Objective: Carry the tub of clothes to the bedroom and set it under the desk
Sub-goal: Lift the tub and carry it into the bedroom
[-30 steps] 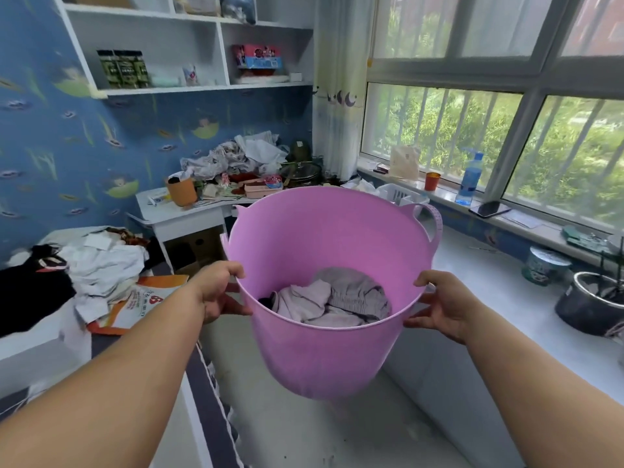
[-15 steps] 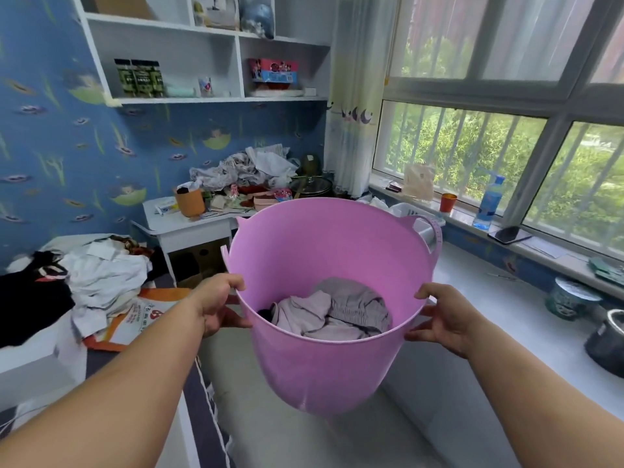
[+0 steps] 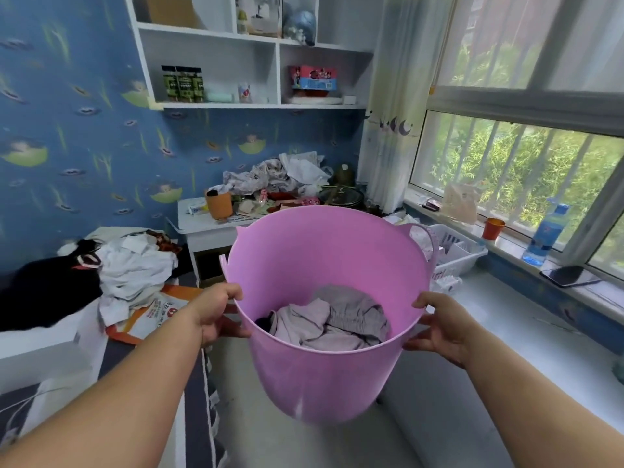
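Pink tub point(image 3: 324, 332) is up in the air at centre frame, carried w/ both hands by the rim, not by the loop handles at its 10 and 2 o'clock. Left hand point(image 3: 216, 315) is clamped on the rim at the tub's 9 o'clock, thumb over the edge; right hand point(image 3: 442, 325) is clamped at 3 o'clock the same way. Grey clothes point(image 3: 331, 319) sit low in the bottom, so load looks light. The white surface point(image 3: 202, 228) it's meant to go under is at 12 o'clock, just past the tub, its top piled w/ cloth, an orange cup point(image 3: 219, 204) and odds and ends. Main risks, as I read it: the rim looks soft, so a pinch grip could let the wall flex and slip out of one hand, tipping the clothes out. The tub also hides the floor ahead, and the lane looks narrow, w/ the bed point(image 3: 50, 349) and its spilling laundry at 9 o'clock and a white basket point(image 3: 459, 255) at 2 o'clock, so a snag or a trip is likely if rushed. Gap under the surface looks partly filled w/ something dark; can't tell if the tub will fit w/o tilting. Bumping the edge could knock the pile down.
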`<state>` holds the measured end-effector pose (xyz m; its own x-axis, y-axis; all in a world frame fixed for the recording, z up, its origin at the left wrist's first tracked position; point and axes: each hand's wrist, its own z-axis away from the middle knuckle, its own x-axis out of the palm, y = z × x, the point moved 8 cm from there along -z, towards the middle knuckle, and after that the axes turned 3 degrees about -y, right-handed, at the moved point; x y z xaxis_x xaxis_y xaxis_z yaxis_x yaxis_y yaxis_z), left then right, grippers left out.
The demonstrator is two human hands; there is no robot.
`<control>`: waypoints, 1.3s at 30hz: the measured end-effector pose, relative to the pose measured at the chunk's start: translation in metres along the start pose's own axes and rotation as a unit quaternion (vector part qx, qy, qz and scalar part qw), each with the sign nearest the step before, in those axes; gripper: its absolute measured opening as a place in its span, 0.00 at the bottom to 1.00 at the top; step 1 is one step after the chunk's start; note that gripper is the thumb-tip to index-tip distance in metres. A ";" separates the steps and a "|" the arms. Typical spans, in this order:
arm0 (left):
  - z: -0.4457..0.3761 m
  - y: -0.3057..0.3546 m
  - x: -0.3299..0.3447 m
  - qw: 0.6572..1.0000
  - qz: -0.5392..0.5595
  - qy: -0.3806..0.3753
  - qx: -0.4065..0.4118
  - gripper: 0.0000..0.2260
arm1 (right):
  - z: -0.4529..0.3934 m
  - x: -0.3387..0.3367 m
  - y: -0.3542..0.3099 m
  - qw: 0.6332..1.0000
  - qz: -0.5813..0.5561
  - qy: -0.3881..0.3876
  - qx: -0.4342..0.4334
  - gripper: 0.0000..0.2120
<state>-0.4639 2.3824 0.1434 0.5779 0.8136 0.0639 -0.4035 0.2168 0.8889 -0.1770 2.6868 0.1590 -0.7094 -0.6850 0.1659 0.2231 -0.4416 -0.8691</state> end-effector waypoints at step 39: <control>-0.058 0.012 0.032 0.994 0.062 0.092 0.000 0.10 | -0.136 0.000 -0.058 0.996 0.048 -0.075 0.021 0.21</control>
<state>-0.4913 2.4428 0.1294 0.3842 0.9190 0.0885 -0.4640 0.1093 0.8791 -0.2805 2.7914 0.1461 -0.5764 -0.8025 0.1541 0.3142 -0.3917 -0.8648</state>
